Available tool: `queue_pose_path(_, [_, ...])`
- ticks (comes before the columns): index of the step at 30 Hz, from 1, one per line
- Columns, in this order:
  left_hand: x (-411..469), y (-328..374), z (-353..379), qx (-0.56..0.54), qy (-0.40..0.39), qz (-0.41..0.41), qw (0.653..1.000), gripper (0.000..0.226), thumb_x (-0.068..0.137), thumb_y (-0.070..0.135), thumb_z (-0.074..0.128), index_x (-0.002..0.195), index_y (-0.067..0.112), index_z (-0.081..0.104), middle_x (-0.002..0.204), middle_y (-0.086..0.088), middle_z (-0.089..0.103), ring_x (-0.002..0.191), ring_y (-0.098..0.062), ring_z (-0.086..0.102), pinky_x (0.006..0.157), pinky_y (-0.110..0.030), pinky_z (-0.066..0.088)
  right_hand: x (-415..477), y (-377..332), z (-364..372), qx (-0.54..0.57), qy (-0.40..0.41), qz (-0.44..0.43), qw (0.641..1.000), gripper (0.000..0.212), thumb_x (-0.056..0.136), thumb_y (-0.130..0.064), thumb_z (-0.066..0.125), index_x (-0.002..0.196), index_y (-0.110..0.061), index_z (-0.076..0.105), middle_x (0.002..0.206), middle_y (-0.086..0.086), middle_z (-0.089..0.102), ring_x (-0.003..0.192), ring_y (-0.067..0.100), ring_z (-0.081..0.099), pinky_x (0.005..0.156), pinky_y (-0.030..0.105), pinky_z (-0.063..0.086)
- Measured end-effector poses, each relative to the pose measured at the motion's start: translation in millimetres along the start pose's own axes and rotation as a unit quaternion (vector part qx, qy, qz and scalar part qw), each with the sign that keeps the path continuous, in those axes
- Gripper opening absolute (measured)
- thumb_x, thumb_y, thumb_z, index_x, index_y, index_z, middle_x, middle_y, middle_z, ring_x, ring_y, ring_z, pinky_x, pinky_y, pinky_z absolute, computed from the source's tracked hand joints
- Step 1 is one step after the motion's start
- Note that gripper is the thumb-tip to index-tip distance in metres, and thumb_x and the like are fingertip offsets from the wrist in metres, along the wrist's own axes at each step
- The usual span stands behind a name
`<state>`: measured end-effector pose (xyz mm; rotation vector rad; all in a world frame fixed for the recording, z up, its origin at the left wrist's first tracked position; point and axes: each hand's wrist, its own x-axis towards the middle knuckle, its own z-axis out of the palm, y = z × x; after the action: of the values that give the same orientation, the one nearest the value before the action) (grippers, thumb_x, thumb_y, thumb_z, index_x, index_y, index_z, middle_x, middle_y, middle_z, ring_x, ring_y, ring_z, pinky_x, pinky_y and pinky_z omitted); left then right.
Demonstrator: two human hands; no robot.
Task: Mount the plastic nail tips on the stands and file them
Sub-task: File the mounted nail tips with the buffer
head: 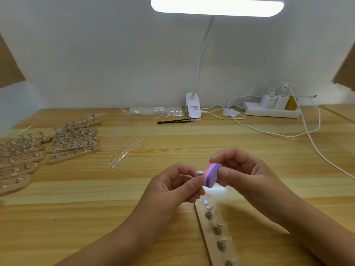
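From where I sit, both hands meet just right of centre in the lower half of the frame. My left hand (172,185) has its fingers curled in, with thumb and forefinger pinching a small clear nail tip (199,173); I cannot tell whether a stand sits under it inside the grip. My right hand (244,173) is curled round a pink and purple buffer block (212,174), thumb on its near face and fingers over the top, and the block's edge touches the nail tip. Directly below the hands, a wooden stand strip (202,217) lies on the table (96,208) and runs toward the bottom edge, with several small metal stands on it and pale tips on some of them. At the left edge sit many more stand strips (75,143) in rows, and just right of them lie clear racks of unmounted tips (124,150). Along the back of the table I see a bag of white pieces (155,110), black tweezers (175,121), the clip base (193,108) of a lit lamp (217,6) and a white power strip (272,111) with cables trailing to the right.
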<state>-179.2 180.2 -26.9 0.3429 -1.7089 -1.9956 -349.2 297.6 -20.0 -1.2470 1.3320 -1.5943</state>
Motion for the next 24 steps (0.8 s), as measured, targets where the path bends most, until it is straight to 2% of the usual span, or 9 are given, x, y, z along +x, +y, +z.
queue_pose_path(4, [-1.8, -0.3, -0.4, -0.003, 0.001, -0.006, 1.000, 0.003, 0.076, 0.028, 0.075, 0.077, 0.028, 0.073, 0.072, -0.003, 0.070, 0.066, -0.008, 0.062, 0.066, -0.016, 0.050, 4.1, -0.1, -5.3, 0.007, 0.106, 0.009, 0.994, 0.022, 0.070, -0.035, 0.077, 0.092, -0.032, 0.075, 0.087, -0.004, 0.070, 0.077, 0.006, 0.061, 0.082, 0.032, 0.045])
queue_pose_path(8, [-1.7, -0.3, 1.1, -0.008, 0.005, -0.008, 1.000, 0.009, 0.072, 0.031, 0.073, 0.079, 0.025, 0.073, 0.072, -0.004, 0.070, 0.065, -0.009, 0.063, 0.064, -0.017, 0.050, 0.9, -0.4, 2.1, -0.008, 0.018, 0.004, 1.000, 0.025, 0.075, -0.035, 0.082, 0.097, -0.026, 0.074, 0.091, 0.000, 0.071, 0.080, 0.010, 0.062, 0.077, 0.023, 0.051])
queue_pose_path(11, [-1.6, -0.3, -0.1, -0.004, 0.011, -0.010, 1.000, 0.008, 0.075, 0.031, 0.079, 0.077, 0.028, 0.072, 0.071, -0.002, 0.069, 0.064, -0.008, 0.061, 0.064, -0.016, 0.050, 6.5, 1.5, -5.0, 0.004, 0.125, 0.017, 0.992, 0.023, 0.068, -0.035, 0.080, 0.090, -0.031, 0.076, 0.085, -0.005, 0.070, 0.074, 0.006, 0.060, 0.075, 0.026, 0.046])
queue_pose_path(12, [-1.7, 0.1, -1.0, -0.003, 0.012, -0.011, 1.000, 0.009, 0.075, 0.030, 0.080, 0.077, 0.028, 0.072, 0.071, -0.001, 0.068, 0.064, -0.008, 0.060, 0.063, -0.016, 0.049, 5.6, 2.2, -6.1, 0.017, 0.131, 0.009, 0.991, 0.026, 0.067, -0.038, 0.081, 0.092, -0.031, 0.076, 0.086, -0.003, 0.070, 0.075, 0.007, 0.060, 0.076, 0.026, 0.047])
queue_pose_path(15, [-1.3, 0.1, -1.0, 0.006, 0.009, -0.009, 1.000, 0.008, 0.077, 0.029, 0.080, 0.078, 0.028, 0.072, 0.070, -0.001, 0.068, 0.062, -0.006, 0.060, 0.061, -0.015, 0.048, 2.0, 4.3, 0.7, 0.010, 0.039, -0.007, 0.999, 0.033, 0.072, -0.043, 0.083, 0.099, -0.026, 0.074, 0.092, 0.001, 0.071, 0.077, 0.009, 0.061, 0.074, 0.020, 0.051])
queue_pose_path(16, [-1.4, -0.2, -0.7, 0.007, 0.011, -0.008, 1.000, 0.007, 0.076, 0.029, 0.079, 0.078, 0.028, 0.072, 0.070, -0.001, 0.068, 0.062, -0.006, 0.060, 0.061, -0.015, 0.048, 3.3, 5.0, 1.8, -0.002, 0.037, -0.002, 0.999, 0.028, 0.074, -0.040, 0.082, 0.098, -0.027, 0.075, 0.092, -0.001, 0.071, 0.077, 0.008, 0.061, 0.073, 0.019, 0.051])
queue_pose_path(19, [-1.8, 0.1, -1.7, -0.002, 0.009, -0.006, 1.000, 0.004, 0.076, 0.028, 0.076, 0.077, 0.028, 0.071, 0.071, -0.002, 0.068, 0.064, -0.006, 0.061, 0.063, -0.016, 0.049, 7.5, 5.7, -3.9, 0.011, 0.127, 0.014, 0.992, 0.023, 0.071, -0.037, 0.079, 0.093, -0.033, 0.075, 0.090, -0.006, 0.071, 0.080, 0.006, 0.060, 0.076, 0.023, 0.046])
queue_pose_path(22, [-1.2, 0.1, -1.7, -0.004, 0.001, -0.003, 1.000, 0.005, 0.076, 0.030, 0.076, 0.078, 0.028, 0.072, 0.072, -0.002, 0.070, 0.066, -0.007, 0.063, 0.064, -0.016, 0.050, 3.1, 4.0, -1.6, 0.037, 0.044, -0.008, 0.998, 0.028, 0.074, -0.040, 0.082, 0.098, -0.028, 0.074, 0.091, -0.004, 0.071, 0.080, 0.007, 0.060, 0.076, 0.021, 0.050])
queue_pose_path(24, [-0.5, -1.4, -0.8, -0.006, -0.001, -0.007, 1.000, 0.005, 0.076, 0.027, 0.075, 0.074, 0.029, 0.071, 0.072, -0.002, 0.070, 0.065, -0.008, 0.064, 0.064, -0.016, 0.050, 5.5, 3.8, 1.0, 0.005, 0.038, 0.001, 0.999, 0.021, 0.076, -0.032, 0.080, 0.096, -0.028, 0.075, 0.091, -0.004, 0.072, 0.079, 0.005, 0.062, 0.076, 0.022, 0.049])
